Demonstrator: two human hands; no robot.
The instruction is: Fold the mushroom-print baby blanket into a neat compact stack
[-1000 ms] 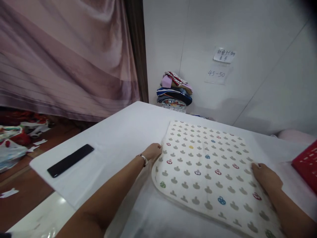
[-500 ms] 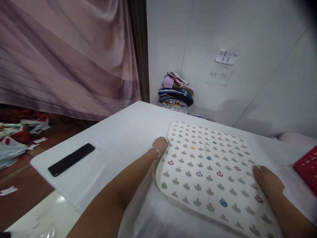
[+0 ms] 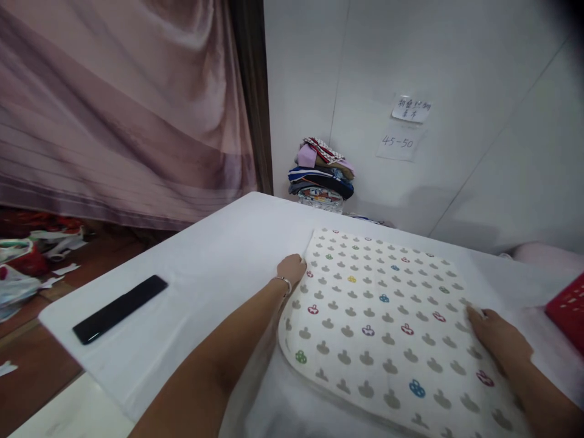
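A folded white cloth (image 3: 371,315) printed with grey and coloured mushroom shapes lies on the white table (image 3: 219,243) before me. My left hand (image 3: 292,269), with a bracelet at the wrist, is closed on the cloth's left edge, knuckles up. On the opposite side, my right hand (image 3: 499,333) pinches the right edge between thumb and fingers; part of its grip is hidden. Between the two hands the cloth looks mostly flat, with its rounded near-left corner towards me.
A black phone-like slab (image 3: 121,309) rests near the table's left edge. Folded clothes (image 3: 322,173) are stacked beyond the far edge by the wall. A red plastic basket (image 3: 568,313) is at the right. Pink curtain (image 3: 137,109) hangs at the left.
The view has shifted slightly, so the table and slab appear lower and further left. Both hands keep their places on the cloth's edges, and the cloth looks much the same.
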